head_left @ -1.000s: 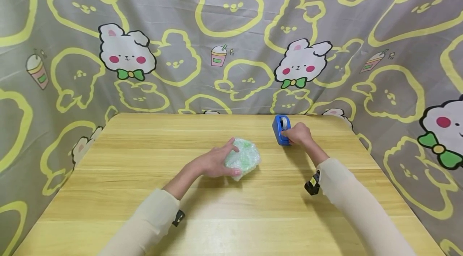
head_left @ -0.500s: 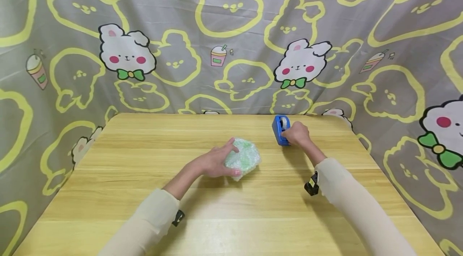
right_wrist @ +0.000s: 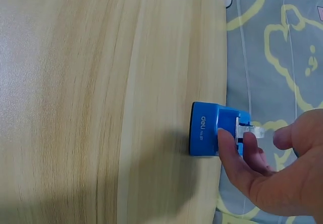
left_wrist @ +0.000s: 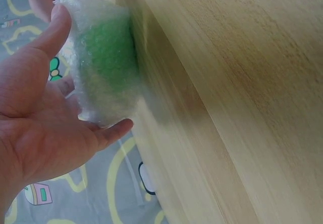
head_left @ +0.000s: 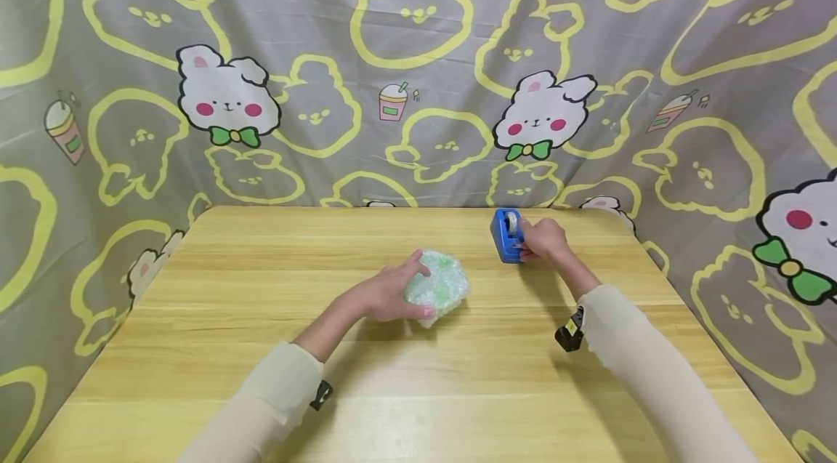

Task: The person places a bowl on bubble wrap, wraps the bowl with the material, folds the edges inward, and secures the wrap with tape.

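Observation:
A package in bubble wrap [head_left: 441, 285], green inside, rests on the wooden table. My left hand [head_left: 390, 294] grips its left side, thumb at the near edge and fingers round the far side; in the left wrist view the wrap [left_wrist: 103, 57] sits between thumb and fingers. A blue tape dispenser [head_left: 502, 238] stands toward the back right. At its front, my right hand [head_left: 545, 238] is spread, one fingertip on the dispenser's blue front face. The right wrist view shows clear tape [right_wrist: 252, 131] at the cutter, with the thumb [right_wrist: 283, 137] apart from it.
The wooden table [head_left: 392, 405] ends at a grey curtain [head_left: 445, 34] with yellow outlines and white rabbits. A black wrist camera [head_left: 570, 331] sits below the right sleeve, another camera [head_left: 321, 395] below the left.
My right thumb has lifted away from the dispenser's front toward the tape roll, and the hand has opened out. The left hand and the package stay in place.

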The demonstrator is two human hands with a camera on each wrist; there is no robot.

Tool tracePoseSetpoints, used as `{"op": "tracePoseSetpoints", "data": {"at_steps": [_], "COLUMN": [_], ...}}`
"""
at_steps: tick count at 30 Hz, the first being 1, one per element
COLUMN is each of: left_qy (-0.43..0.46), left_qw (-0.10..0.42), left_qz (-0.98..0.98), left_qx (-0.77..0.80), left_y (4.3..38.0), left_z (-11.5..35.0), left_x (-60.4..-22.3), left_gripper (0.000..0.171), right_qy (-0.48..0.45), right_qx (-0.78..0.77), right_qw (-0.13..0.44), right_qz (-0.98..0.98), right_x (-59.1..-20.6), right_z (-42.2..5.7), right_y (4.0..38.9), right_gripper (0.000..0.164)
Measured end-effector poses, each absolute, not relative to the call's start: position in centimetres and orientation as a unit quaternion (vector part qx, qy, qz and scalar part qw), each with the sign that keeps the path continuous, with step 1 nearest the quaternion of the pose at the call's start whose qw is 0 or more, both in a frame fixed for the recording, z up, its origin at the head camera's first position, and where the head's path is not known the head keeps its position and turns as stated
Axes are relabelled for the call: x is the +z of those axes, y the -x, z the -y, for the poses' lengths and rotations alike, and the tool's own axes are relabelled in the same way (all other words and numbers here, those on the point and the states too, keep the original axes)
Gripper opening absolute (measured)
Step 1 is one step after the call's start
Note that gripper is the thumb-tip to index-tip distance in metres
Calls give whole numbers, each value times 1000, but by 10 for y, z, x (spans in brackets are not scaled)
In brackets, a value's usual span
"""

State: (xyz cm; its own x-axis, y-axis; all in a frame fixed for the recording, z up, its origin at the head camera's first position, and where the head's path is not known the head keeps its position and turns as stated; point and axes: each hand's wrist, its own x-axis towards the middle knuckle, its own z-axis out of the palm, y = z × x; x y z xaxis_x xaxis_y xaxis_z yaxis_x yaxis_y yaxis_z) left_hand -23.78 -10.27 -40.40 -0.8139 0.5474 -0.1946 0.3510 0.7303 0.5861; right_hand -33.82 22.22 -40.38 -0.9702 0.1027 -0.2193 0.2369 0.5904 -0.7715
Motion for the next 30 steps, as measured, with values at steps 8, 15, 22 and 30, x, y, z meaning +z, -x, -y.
{"op": "tracePoseSetpoints", "data": {"at_steps": [8, 15, 22, 30], "left_qy": [-244, -243, -236, -231], "left_qw": [179, 177, 181, 182], "left_qz": [-912, -913, -914, -917], "left_qx": [275, 274, 276, 271], "left_y": [239, 239, 237, 236], "left_z": [102, 101, 101, 102], "left_x": [-406, -405, -404, -405], "left_gripper": [68, 69, 68, 68], "right_qy": [-95, -86, -96, -106], "right_qx": [-428, -386, -363, -382], "right_qw": [89, 80, 82, 115], "right_qz": [-894, -915, -923, -911], "right_x": [-408, -404, -402, -399], "right_z": [-224, -219, -215, -213], "right_y": [341, 340, 340, 343], "right_gripper": [40, 23, 20, 33]}}
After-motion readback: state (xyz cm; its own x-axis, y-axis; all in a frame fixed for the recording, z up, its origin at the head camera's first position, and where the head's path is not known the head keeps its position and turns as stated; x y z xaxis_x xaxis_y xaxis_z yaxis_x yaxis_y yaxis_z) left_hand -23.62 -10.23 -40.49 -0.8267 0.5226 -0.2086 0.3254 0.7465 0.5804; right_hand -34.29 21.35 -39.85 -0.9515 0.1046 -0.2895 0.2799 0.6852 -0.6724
